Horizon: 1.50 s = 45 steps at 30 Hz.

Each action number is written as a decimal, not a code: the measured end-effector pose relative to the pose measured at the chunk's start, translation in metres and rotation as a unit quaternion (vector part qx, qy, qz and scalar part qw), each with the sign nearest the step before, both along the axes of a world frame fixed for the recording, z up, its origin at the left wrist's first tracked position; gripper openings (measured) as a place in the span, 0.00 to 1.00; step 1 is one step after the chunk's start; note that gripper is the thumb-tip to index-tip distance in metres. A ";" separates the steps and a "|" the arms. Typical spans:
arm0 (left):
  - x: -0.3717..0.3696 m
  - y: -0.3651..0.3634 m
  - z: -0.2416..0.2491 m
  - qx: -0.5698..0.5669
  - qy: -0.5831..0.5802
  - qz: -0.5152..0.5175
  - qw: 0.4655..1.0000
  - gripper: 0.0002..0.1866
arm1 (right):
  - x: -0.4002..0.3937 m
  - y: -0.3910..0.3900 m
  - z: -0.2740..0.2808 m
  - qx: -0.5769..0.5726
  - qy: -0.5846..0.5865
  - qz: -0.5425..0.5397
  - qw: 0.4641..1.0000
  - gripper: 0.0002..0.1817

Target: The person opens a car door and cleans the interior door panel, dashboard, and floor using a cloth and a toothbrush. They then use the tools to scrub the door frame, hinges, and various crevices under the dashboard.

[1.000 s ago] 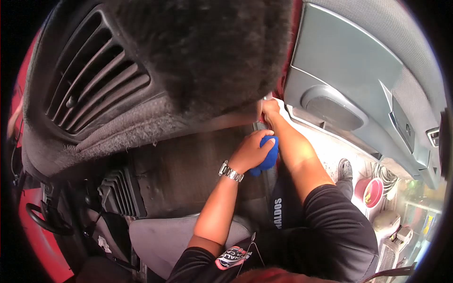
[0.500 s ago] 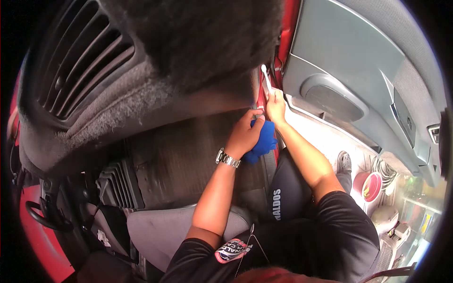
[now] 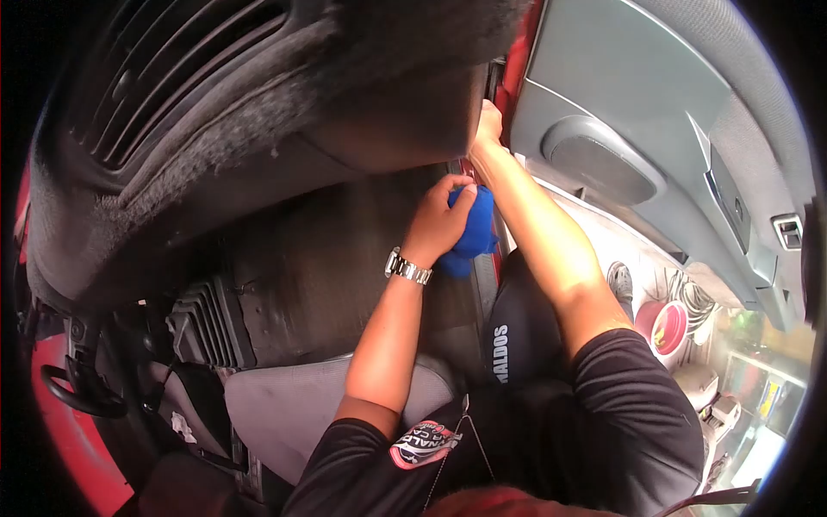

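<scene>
My left hand (image 3: 438,222), with a metal-band watch on the wrist, is closed on a bunched blue cloth (image 3: 472,226). It is at the red door sill (image 3: 469,169), over the edge of the dark floor. My right hand (image 3: 488,122) reaches farther forward, into the gap between the dashboard's end and the open door. Its fingers are curled closed. The slim white tool with a rounded tip, visible in this hand half a second ago, is now hidden behind the hand and the dark panel.
The fuzzy dark dashboard (image 3: 258,129) overhangs the left side. On the right stands the open grey door (image 3: 629,77) with its speaker cover (image 3: 603,159). A gear-lever boot (image 3: 207,327) and grey seat (image 3: 301,405) are nearer. Outside are a pink bucket (image 3: 662,327) and a coiled hose (image 3: 693,297).
My right hand has moved forward, deeper into the gap, taking the white tool out of sight. My left hand and the blue cloth have shifted slightly forward. The camera view has also shifted.
</scene>
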<state>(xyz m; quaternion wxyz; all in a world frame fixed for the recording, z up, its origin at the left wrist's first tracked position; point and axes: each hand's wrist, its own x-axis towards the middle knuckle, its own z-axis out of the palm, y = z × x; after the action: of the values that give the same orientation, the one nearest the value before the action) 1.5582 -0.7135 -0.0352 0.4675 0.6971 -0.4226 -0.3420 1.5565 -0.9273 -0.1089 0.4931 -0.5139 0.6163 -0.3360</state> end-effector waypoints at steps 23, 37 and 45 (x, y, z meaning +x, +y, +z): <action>0.016 0.000 -0.001 0.002 0.004 0.048 0.999 0.23 | -0.157 0.095 0.058 0.101 -0.115 0.252 0.956 0.08; 0.001 0.004 0.026 -0.041 0.475 -0.082 0.875 0.27 | -0.204 0.164 0.044 0.150 -0.375 0.341 0.849 0.25; 0.011 0.004 0.014 -0.076 0.438 -0.144 0.884 0.28 | -0.210 0.118 0.078 -0.241 -0.036 0.288 0.926 0.13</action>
<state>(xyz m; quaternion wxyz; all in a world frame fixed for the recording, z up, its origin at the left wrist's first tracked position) 1.5694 -0.7100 -0.0212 0.6022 0.3705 -0.2953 -0.6426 1.3470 -0.8094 -0.0304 0.4519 -0.7601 0.3244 -0.3358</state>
